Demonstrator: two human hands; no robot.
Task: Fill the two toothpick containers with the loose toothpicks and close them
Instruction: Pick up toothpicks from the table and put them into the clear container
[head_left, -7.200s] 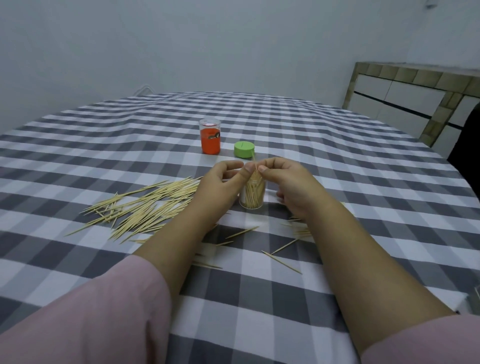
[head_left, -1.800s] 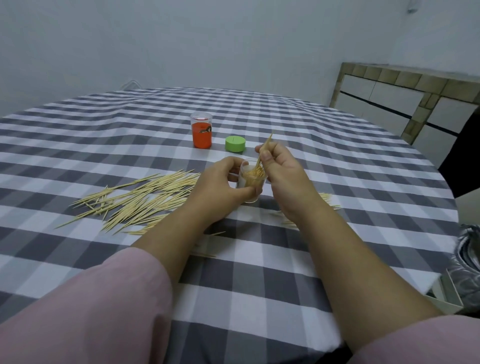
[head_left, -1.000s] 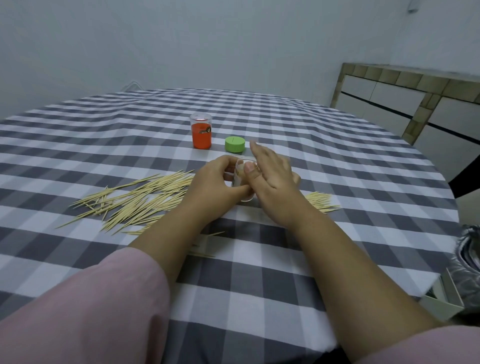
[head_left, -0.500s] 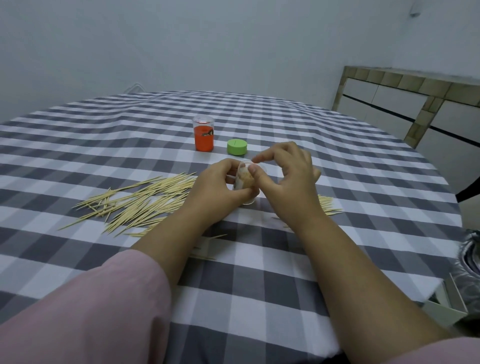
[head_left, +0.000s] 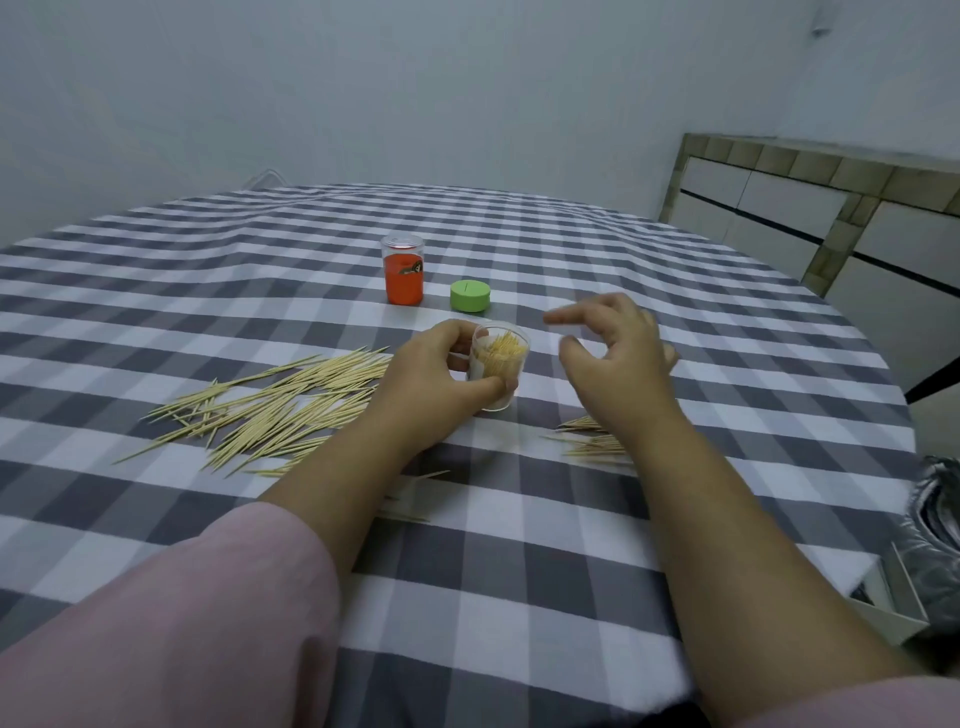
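Two hands over my checked bench (head_left: 519, 561): at 9 o'clock the loose toothpicks (head_left: 270, 405), left hand (head_left: 436, 379) gripping the clear container (head_left: 500, 364), right hand (head_left: 618, 348) at 3 o'clock, its grip loose, empty, green lid (head_left: 470, 295) at 12.

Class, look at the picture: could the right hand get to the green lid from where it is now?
Probably yes. The right hand hovers open and holds nothing, and the green lid lies uncovered on the tablecloth just beyond it, with nothing between them.
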